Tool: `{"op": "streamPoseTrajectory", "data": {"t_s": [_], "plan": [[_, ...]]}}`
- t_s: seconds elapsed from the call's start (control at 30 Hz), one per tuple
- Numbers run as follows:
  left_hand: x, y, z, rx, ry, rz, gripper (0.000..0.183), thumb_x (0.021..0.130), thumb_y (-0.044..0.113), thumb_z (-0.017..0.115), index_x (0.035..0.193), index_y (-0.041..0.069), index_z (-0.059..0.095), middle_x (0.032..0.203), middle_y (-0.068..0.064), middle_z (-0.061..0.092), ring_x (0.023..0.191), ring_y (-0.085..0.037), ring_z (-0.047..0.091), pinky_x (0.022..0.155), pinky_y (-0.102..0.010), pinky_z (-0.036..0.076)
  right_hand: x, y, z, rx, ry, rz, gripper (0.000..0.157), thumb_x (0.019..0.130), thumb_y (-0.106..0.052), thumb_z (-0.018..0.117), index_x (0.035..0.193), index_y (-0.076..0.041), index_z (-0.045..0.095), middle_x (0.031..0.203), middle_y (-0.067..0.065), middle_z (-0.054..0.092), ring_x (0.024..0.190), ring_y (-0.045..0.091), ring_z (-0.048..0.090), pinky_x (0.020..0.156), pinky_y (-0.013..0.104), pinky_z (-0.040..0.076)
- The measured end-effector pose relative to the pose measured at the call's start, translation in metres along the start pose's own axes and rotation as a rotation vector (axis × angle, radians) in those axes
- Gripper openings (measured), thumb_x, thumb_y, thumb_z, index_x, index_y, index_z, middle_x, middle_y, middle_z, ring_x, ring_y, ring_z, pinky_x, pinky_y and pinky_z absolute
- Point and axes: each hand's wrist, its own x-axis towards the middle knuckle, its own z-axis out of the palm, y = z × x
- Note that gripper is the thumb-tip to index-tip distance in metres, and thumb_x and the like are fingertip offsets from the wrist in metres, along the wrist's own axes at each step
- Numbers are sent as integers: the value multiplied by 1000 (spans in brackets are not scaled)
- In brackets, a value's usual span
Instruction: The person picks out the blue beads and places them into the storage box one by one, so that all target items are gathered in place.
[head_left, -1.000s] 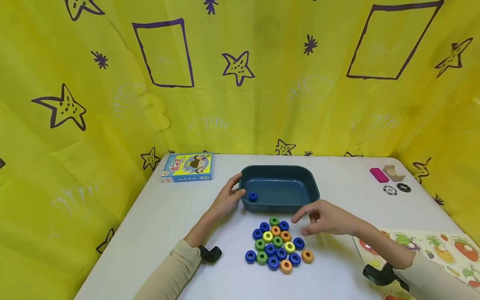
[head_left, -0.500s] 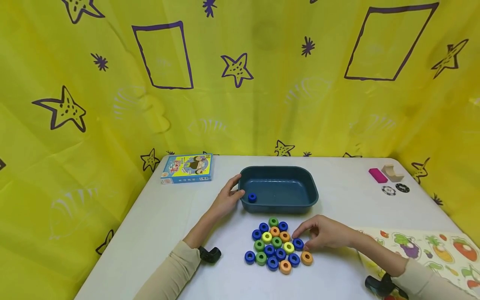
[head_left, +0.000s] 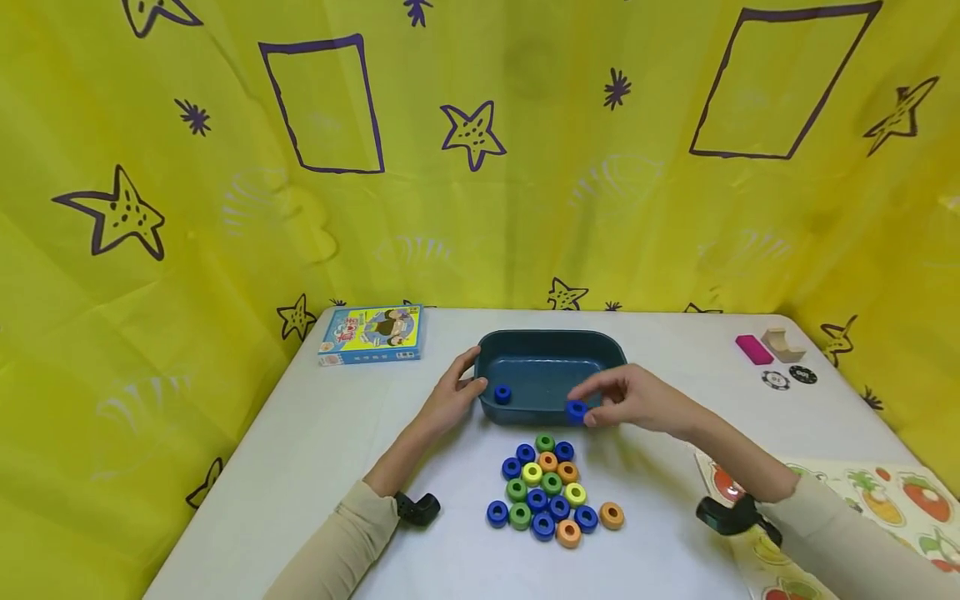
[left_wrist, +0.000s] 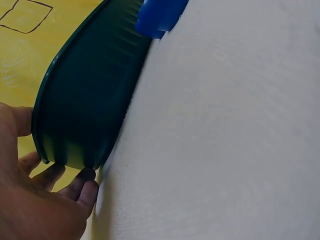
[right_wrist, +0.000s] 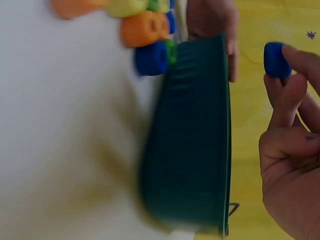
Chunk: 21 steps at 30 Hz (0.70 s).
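Observation:
My right hand (head_left: 633, 398) pinches a blue ring-shaped bead (head_left: 576, 412) between thumb and fingertips. In the right wrist view the same blue bead (right_wrist: 276, 60) shows at the fingertips, higher than the rim of a dark teal plastic bin (right_wrist: 197, 135). In the head view it overlaps the front wall of the bin (head_left: 525, 414). My left hand (head_left: 454, 392) grips the bin's left end, thumb near the front corner and fingers spread along the outside. One blue bead (head_left: 502, 394) lies inside the bin, at its left. In front is a cluster of blue, green, yellow and orange beads (head_left: 551, 483).
A blue and yellow box (head_left: 371, 335) lies at the back left of the white table (head_left: 300, 500). Pink and beige blocks (head_left: 753, 350) and two chips (head_left: 803, 375) sit at the back right. A sheet with fruit and vegetable pictures (head_left: 877, 492) lies front right, under my right forearm.
My right hand has picked up a blue bead from the cluster's right side and moved it up and back to the bin's front edge. My left hand stays on the bin.

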Motion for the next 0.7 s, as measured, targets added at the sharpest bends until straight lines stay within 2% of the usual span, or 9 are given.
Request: {"op": "streamPoseTrajectory", "data": {"t_s": [0.1, 0.17, 0.27, 0.37, 0.5, 0.7], "plan": [[1, 0, 0, -2, 3, -3, 54, 95, 25, 53, 144, 30, 31, 148, -2, 30, 120, -29, 47, 98, -44, 37, 33, -3, 0, 22, 72, 27, 31, 81, -26, 73, 110, -18, 68, 93, 8, 66, 68, 29, 56, 61, 42, 50], [1, -1, 0, -2, 4, -9, 54, 95, 26, 53, 144, 30, 32, 148, -1, 31, 120, -28, 47, 98, -44, 37, 57, 0, 5, 37, 101, 46, 32, 81, -29, 73, 111, -18, 68, 100, 5, 67, 78, 31, 60, 68, 46, 51], [1, -1, -1, 1, -1, -5, 54, 95, 26, 53, 144, 30, 31, 148, -1, 30, 121, -28, 45, 99, -44, 37, 89, 7, 13, 44, 121, 72, 32, 81, -29, 73, 111, -17, 68, 104, 3, 67, 89, 26, 61, 77, 43, 50], [1, 0, -1, -2, -15, 4, 54, 95, 27, 52, 145, 30, 30, 148, -2, 30, 122, -29, 45, 99, -45, 36, 114, 15, 19, 20, 133, 93, 30, 81, -26, 73, 110, -16, 69, 105, 1, 66, 90, 19, 61, 77, 35, 50], [0, 1, -2, -12, -20, -4, 54, 96, 25, 52, 145, 29, 30, 148, -3, 30, 121, -30, 45, 99, -45, 36, 134, 26, 26, -32, 118, 103, 29, 82, -20, 72, 109, -12, 70, 105, 1, 67, 80, 19, 61, 70, 33, 49], [-1, -1, -3, -12, -21, -13, 54, 96, 24, 51, 145, 28, 29, 148, -2, 30, 121, -28, 46, 99, -43, 36, 148, 39, 30, -57, 66, 164, 27, 81, -20, 73, 108, -14, 70, 100, 0, 67, 74, 18, 60, 64, 30, 49]]}}
